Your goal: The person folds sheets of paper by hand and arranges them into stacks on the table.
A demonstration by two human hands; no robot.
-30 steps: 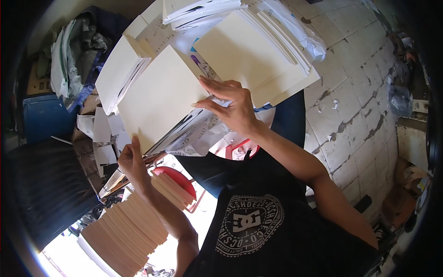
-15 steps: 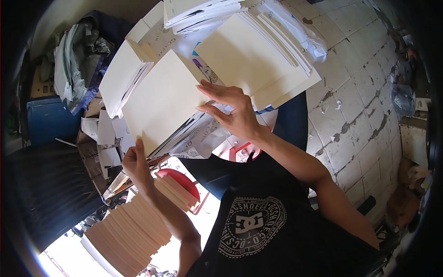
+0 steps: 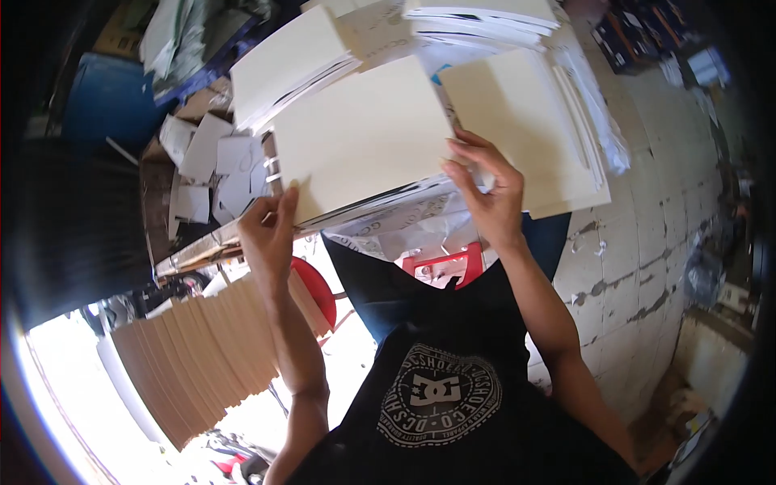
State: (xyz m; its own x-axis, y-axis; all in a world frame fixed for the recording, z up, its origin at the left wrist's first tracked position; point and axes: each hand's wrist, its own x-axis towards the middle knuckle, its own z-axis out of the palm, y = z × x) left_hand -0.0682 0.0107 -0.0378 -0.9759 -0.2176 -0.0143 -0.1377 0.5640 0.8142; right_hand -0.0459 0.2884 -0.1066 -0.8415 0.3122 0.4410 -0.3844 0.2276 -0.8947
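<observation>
A stack of cream card sheets, with white and dark layers along its near edge, lies in front of me on the work table. My left hand pinches its near left corner, thumb resting on top. At the right end, my right hand grips the edge, its thumb and fingertips against the near right corner. Another cream stack lies just right of it, under a shadow. Behind and to the left sits a third cream stack. The undersides of the sheets are hidden.
White paper stacks stand at the back. Left of the table is a box of paper scraps. A tall row of tan boards stands at lower left near a red stool. Cracked tiles cover the floor at right.
My view has turned, so the table and stacks appear shifted to the right and more level. Both hands remain at the same two corners of the middle stack.
</observation>
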